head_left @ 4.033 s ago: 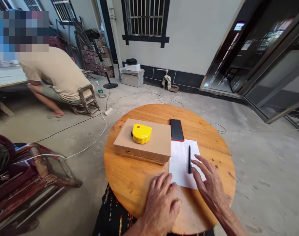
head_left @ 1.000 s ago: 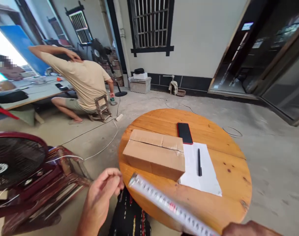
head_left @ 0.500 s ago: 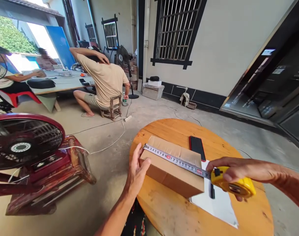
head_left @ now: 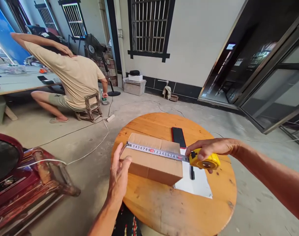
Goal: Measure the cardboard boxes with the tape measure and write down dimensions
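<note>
A closed cardboard box lies on the round wooden table. The metal blade of a tape measure stretches across its top from the left end past the right end. My right hand is wrapped round the yellow tape measure case, just off the box's right end. At the left end, my left hand grips the box, thumb on the upper front edge and fingers along the end, close to the blade's hook. Under the case lie a white sheet of paper and a black pen.
Behind the box lies a dark phone with a red edge. A red fan on a wooden chair stands at left. Further back, a person sits on a small chair by a long table. Cables cross the floor.
My view has swung to the right, so the room, table and box sit further left in it. Both hands keep their places at the box, with the blade still laid across it.
</note>
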`<control>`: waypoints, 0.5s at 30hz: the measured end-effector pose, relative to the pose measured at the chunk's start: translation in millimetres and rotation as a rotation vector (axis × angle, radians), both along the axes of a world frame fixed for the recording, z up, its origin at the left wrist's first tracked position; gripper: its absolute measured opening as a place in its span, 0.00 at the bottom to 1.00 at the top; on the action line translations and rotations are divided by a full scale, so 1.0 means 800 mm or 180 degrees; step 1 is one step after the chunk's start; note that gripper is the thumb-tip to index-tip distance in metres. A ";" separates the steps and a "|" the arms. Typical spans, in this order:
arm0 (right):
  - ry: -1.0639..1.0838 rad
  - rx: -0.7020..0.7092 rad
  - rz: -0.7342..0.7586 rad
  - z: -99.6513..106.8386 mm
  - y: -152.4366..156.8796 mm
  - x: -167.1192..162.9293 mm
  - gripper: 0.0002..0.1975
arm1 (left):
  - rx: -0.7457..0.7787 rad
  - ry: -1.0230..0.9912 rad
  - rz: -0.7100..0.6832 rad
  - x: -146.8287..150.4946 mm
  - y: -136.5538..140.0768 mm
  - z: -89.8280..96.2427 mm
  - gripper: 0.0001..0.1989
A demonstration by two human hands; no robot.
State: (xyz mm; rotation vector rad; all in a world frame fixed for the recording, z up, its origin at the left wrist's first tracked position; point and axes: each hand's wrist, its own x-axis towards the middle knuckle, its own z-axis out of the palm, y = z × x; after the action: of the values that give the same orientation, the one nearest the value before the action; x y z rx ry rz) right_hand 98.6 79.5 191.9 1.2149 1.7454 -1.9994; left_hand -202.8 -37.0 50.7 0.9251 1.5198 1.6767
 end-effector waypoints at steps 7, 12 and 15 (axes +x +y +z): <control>0.1024 0.0341 -0.0693 -0.021 -0.038 0.027 0.24 | 0.0242 -0.0518 -0.0329 -0.009 0.003 -0.008 0.35; 0.1588 0.0301 -0.1345 -0.075 -0.112 0.024 0.28 | 0.0070 0.0173 -0.0755 -0.023 -0.011 -0.023 0.41; 0.1787 0.0297 -0.1593 -0.088 -0.130 0.010 0.27 | -0.0323 0.0733 -0.0685 -0.030 -0.021 -0.016 0.33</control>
State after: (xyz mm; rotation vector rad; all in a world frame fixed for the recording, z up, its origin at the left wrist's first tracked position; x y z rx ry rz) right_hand 106.6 -24.8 121.5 1.3050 1.9222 -2.7970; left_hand -227.0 -53.5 38.1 1.2138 1.5747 1.3657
